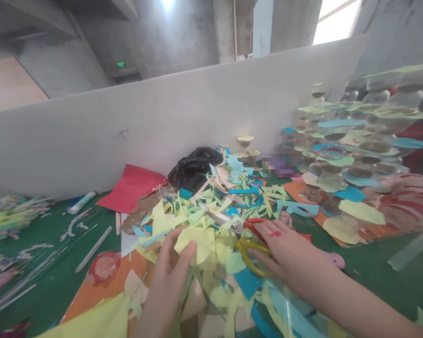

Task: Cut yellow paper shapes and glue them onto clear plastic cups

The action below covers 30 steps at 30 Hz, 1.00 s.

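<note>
My left hand (174,265) pinches a pale yellow piece of paper (197,244) with a rounded, uneven edge, thumb in front and fingers behind. In my right hand (282,244) is a pair of scissors (237,228) with one red and one yellow handle. Its blades point up and to the left, above the scraps and apart from the held paper; the handles stand spread. Under both hands lies a loose heap of cut paper scraps (229,202) in yellow, green, blue and peach.
A black plastic bag (193,166) and red paper (130,190) lie behind the heap. Stacked clear cups with paper discs (338,145) rise at the right. A tape roll (105,267), a white tube (82,203) and thin sticks (93,249) are on the left. A white partition (144,122) bounds the back.
</note>
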Available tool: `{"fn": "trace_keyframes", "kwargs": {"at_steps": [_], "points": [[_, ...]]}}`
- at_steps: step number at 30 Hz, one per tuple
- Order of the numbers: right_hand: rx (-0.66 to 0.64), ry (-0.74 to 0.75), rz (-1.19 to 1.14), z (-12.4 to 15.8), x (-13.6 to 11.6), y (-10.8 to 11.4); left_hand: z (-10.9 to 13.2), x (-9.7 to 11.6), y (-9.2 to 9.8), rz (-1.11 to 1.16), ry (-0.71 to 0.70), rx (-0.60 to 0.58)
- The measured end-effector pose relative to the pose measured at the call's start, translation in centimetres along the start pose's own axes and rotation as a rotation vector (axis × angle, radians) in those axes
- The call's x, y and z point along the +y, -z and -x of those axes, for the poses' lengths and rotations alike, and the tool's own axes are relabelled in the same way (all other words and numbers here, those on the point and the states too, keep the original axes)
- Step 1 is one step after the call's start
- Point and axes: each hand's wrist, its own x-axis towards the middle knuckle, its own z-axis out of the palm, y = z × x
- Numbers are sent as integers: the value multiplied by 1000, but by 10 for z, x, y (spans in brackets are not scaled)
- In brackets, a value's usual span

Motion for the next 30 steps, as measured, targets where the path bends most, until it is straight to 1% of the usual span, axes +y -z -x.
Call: {"fn": "trace_keyframes", "kwargs": {"at_steps": [2, 5, 7, 9, 11, 13, 14, 18, 20, 21, 22, 23, 24, 26, 28, 30], "points": [[79, 114, 93, 2, 3, 3, 0, -2, -1, -20, 6, -47], [189, 195, 126, 5, 4, 10, -2, -10, -5, -63, -49, -186], [213, 245, 115, 6, 3, 11, -4, -17, -8, -95, -126, -291], [196, 295, 119, 7, 2, 8, -5, -22, -9, -146, -183, -362], [196, 312, 105, 7, 2, 7, -7, -25, -10, -192, -211, -366], [267, 275, 43, 8, 3, 10, -7, -24, -9, -187, -209, -337], [336, 233, -7, 9, 4, 14, -7, -23, -8, -160, -200, -317], [698, -27, -298, 14, 8, 33, -3, -12, -4, -34, -113, -248], [809, -58, -400, 16, 9, 36, 0, -6, -3, -25, -60, -224], [825, -40, -407, 17, 8, 35, 1, -5, -3, -25, -31, -216], [804, -10, -393, 17, 6, 32, 2, -4, -4, -22, -1, -208], [745, 17, -373, 18, 3, 28, 4, -3, -5, -16, 24, -203], [645, 32, -372, 19, 0, 24, 5, -4, -6, -11, 42, -211], [371, -2, -466, 20, -10, 17, 9, -5, -9, -1, 53, -255], [84, -110, -617, 21, -19, 13, 15, -5, -12, 17, 39, -320], [-132, -219, -742, 20, -27, 13, 21, -5, -14, 14, 18, -358]]}}
